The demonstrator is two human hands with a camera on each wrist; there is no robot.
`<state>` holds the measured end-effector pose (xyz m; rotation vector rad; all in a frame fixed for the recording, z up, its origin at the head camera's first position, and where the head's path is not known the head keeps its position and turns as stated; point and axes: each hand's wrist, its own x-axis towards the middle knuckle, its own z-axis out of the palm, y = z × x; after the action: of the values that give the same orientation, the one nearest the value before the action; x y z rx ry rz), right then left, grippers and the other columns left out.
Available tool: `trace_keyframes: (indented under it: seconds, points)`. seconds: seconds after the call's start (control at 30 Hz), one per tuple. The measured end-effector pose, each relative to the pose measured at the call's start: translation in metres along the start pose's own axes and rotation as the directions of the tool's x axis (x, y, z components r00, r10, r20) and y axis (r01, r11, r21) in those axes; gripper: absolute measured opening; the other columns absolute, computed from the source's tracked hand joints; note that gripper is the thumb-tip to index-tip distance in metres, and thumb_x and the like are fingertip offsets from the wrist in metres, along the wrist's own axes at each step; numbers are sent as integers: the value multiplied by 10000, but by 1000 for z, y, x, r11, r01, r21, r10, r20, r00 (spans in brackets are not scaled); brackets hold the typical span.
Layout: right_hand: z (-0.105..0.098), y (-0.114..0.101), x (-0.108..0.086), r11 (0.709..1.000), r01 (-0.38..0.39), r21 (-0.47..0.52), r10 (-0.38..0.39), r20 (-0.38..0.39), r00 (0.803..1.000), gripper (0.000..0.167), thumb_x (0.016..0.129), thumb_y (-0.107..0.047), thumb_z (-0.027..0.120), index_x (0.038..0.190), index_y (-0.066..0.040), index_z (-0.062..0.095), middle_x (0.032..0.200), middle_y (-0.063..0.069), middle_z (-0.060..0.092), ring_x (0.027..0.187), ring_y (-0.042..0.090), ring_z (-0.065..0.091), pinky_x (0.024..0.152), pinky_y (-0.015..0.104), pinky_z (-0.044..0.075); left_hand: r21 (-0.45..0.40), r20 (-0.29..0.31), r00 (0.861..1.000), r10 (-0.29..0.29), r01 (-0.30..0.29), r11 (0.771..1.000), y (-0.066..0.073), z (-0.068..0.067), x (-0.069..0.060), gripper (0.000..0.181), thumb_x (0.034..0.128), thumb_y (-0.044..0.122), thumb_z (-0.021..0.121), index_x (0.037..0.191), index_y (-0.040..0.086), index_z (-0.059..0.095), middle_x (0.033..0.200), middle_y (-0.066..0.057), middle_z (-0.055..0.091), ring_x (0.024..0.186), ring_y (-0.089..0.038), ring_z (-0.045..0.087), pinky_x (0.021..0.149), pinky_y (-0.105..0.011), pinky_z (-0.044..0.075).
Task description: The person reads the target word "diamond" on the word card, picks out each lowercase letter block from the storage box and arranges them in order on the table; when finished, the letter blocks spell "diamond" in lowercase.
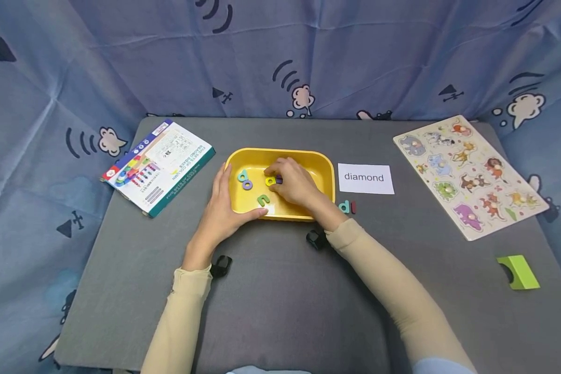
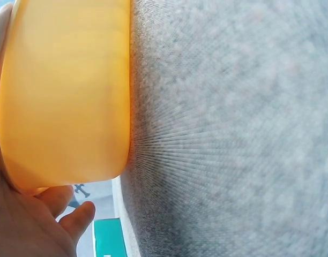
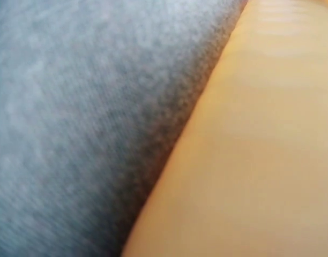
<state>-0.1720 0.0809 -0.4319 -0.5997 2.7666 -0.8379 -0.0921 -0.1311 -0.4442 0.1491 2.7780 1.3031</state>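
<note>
Bracing the yellow rectangular plastic tray (image 1: 324, 176) with the left hand (image 1: 224, 208): fingers fairly straight along its left wall, thumb spread wide to its near rim. Right hand (image 1: 295, 182) is inside the tray, fingers bent around a small yellow letter (image 1: 273, 180) and a small purple piece (image 1: 279, 179); can't tell whether either is pinched, right wrist view too blurred. Toward the tray's left end: small teal letter (image 1: 245, 176), purple ring-shaped letter (image 1: 250, 185), green n-shaped letter (image 1: 263, 197). Just right of the tray: white paper "diamond" card (image 1: 365, 179), teal d-shaped letter (image 1: 348, 206), red bar-shaped letter (image 1: 353, 207). Left of the tray: white-and-teal cardboard box (image 1: 161, 163).
</note>
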Motion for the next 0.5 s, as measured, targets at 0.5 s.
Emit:
trace_keyframes:
  seconds: [0.5]
  points:
    - [-9, -1, -16, 988, 12, 154, 2, -89, 996, 221, 980, -134, 774, 1191, -69, 781, 1159, 87, 667, 1025, 258, 567, 904, 391, 497, -4, -3, 1000, -8, 8, 1000, -1, 0, -1, 1328, 761, 650, 881, 1725, 266, 51, 1799, -20, 25, 1569, -367, 300, 1223, -625, 352]
